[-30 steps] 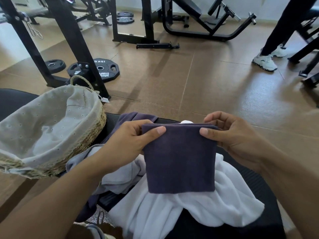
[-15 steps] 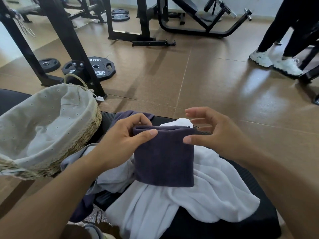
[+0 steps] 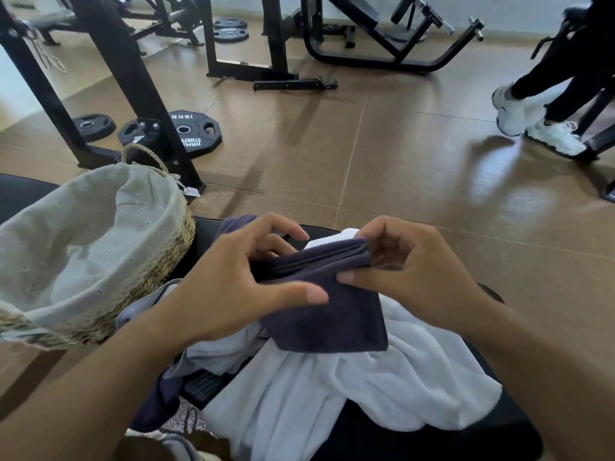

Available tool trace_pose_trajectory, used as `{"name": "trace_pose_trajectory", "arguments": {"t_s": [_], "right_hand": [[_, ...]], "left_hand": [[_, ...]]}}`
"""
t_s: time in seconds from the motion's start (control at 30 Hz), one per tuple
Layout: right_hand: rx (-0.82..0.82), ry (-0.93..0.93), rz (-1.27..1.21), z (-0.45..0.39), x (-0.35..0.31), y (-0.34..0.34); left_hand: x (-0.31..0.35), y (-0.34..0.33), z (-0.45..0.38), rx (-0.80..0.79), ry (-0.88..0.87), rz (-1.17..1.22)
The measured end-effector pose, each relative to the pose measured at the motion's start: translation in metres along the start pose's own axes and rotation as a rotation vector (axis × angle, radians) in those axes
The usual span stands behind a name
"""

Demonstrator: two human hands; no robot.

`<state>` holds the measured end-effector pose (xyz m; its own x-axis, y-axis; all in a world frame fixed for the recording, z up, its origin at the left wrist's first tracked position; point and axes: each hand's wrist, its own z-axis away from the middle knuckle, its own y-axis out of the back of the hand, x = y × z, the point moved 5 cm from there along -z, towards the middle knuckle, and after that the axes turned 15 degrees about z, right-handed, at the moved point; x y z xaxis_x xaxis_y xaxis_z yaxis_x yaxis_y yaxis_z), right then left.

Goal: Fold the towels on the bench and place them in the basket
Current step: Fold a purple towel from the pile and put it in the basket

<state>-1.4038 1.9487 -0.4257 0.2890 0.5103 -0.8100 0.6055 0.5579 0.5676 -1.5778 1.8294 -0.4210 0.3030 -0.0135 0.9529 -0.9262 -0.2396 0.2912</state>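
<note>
Dark towel (image 3: 327,304) is now narrower than a second ago: then it hung as a wide flat panel stretched between the two hands; now it is doubled over, layered edges stacked along the top. Left hand (image 3: 239,281) pinches the left side, thumb flat on the front face, fingers curled behind. Right hand (image 3: 412,267) has closed in from 3 o'clock and pinches the stacked top corner between thumb and fingers. The hands, well apart a second ago, are now nearly together.

Judgement: the last fold on this towel is about finished; transfer to the basket (image 3: 159,261) looks like the next step.

Towel is held above the white towel (image 3: 349,387), which lies unfolded on the bench (image 3: 466,437). A pale grey towel (image 3: 216,347) lies at 7 o'clock of the dark one, also unfolded. Basket sits at 9 o'clock, lined; no towel visible inside.

Also changed: a bystander's white shoes (image 3: 532,124) at 2 o'clock have shifted.
</note>
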Motion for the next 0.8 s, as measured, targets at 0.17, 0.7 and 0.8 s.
{"name": "trace_pose_trajectory", "arguments": {"t_s": [0.17,0.7,0.8], "right_hand": [[0.006,0.106,0.098,0.015,-0.021,-0.012],[-0.034,0.096,0.154,0.005,-0.011,0.031],[0.068,0.125,0.105,0.008,-0.016,0.030]], "left_hand": [[0.009,-0.011,0.006,0.028,-0.265,-0.501],[0.004,0.007,0.005,0.043,-0.126,0.199],[0.006,0.000,0.005,0.039,-0.125,0.171]]}}
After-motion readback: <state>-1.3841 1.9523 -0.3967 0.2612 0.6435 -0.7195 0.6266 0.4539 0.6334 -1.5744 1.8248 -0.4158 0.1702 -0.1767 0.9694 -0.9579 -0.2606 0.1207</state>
